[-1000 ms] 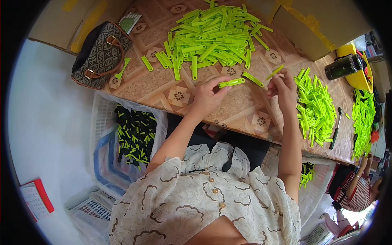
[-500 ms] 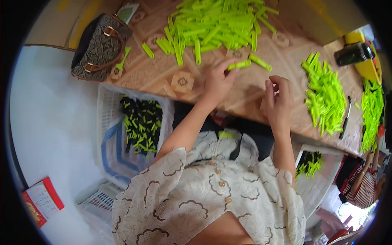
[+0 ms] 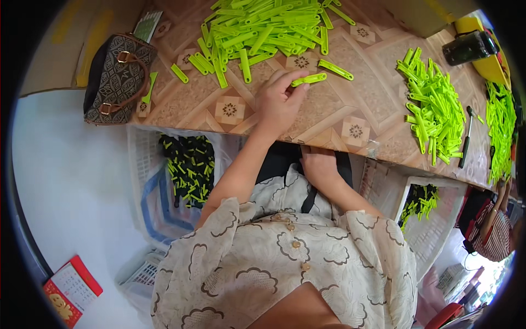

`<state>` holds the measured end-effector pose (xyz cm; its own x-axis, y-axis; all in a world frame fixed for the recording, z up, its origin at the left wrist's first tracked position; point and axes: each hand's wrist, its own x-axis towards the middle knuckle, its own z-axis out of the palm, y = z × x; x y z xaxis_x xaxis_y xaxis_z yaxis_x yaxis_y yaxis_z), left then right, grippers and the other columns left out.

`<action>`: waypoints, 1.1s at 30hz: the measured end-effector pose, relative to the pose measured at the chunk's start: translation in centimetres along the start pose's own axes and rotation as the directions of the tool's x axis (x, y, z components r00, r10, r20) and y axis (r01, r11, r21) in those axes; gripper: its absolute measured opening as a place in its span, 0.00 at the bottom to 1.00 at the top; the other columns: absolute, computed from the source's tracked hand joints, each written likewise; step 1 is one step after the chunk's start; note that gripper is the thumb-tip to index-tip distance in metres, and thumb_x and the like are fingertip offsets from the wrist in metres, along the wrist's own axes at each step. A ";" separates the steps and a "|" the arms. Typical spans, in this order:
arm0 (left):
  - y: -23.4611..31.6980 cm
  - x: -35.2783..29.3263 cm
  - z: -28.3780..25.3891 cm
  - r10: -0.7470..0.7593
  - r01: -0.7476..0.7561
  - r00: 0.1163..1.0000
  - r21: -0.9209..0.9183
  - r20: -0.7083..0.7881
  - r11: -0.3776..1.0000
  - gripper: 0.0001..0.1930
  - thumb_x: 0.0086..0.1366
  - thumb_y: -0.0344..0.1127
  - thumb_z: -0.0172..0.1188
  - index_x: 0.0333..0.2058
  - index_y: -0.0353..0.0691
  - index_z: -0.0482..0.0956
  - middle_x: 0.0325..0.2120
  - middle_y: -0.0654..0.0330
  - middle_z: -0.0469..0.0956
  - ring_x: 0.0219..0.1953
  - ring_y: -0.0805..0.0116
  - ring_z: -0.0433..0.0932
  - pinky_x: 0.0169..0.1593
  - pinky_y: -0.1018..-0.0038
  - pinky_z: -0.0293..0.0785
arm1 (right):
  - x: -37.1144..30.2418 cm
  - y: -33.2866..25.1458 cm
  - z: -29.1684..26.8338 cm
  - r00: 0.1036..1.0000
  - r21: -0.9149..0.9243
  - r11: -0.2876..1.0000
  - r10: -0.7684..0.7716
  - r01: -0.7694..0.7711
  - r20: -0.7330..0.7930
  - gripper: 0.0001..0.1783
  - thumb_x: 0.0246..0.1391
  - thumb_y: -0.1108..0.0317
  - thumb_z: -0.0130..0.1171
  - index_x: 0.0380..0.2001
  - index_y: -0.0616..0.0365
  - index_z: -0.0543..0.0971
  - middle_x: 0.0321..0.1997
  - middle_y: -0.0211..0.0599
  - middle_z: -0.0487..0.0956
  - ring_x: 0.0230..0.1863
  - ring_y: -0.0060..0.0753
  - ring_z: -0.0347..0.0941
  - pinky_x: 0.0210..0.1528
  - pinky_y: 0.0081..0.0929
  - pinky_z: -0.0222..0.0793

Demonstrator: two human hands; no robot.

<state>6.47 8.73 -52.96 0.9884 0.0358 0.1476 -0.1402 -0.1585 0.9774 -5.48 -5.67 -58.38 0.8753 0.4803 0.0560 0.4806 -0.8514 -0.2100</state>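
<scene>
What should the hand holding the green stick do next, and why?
Probably lift the green stick off the table toward the lap. The left hand already pinches it in its fingers, and the right hand waits below the table's edge.

A home piecework spot: patterned table (image 3: 350, 118) heaped with green plastic clips (image 3: 263, 27), sorting crates (image 3: 148, 181) beneath.

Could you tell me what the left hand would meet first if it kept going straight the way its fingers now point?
The left hand pinches a green plastic strip, fingers pointing up-right across the table. Straight on, it would probably first meet the lone green strip lying just beyond, though depth is unclear.
</scene>
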 end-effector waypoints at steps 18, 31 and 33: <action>1.7 -0.5 -1.4 -0.192 0.212 0.977 -0.328 0.094 0.920 0.12 0.57 0.23 0.62 0.41 0.36 0.78 0.31 0.67 0.74 0.28 0.83 0.73 0.29 0.85 0.70 | -1.6 0.6 -14.4 0.977 0.645 0.762 0.082 0.066 -0.197 0.08 0.42 0.75 0.56 0.30 0.59 0.75 0.27 0.42 0.76 0.27 0.43 0.76 0.29 0.33 0.73; 3.9 -1.9 -2.0 -0.124 0.161 0.983 -0.310 0.138 0.937 0.13 0.58 0.24 0.63 0.42 0.37 0.77 0.29 0.66 0.77 0.27 0.82 0.75 0.30 0.84 0.74 | 4.7 8.7 -16.4 0.977 0.272 0.961 0.099 -0.045 -0.188 0.14 0.47 0.73 0.59 0.41 0.59 0.76 0.41 0.44 0.76 0.43 0.48 0.73 0.41 0.37 0.71; 3.9 -1.7 -2.0 -0.134 0.187 0.977 -0.351 0.169 0.918 0.13 0.58 0.24 0.62 0.43 0.36 0.77 0.29 0.66 0.77 0.28 0.81 0.76 0.31 0.84 0.74 | 5.0 10.0 -17.0 0.959 0.070 0.996 -0.036 0.058 -0.280 0.16 0.45 0.73 0.61 0.42 0.57 0.77 0.42 0.40 0.76 0.42 0.47 0.72 0.43 0.37 0.70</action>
<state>4.09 9.99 -49.13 0.9938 -0.1103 -0.0124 0.0352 0.2075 0.9776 4.63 -15.39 -43.65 0.8372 0.4327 0.3344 0.5258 -0.8051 -0.2745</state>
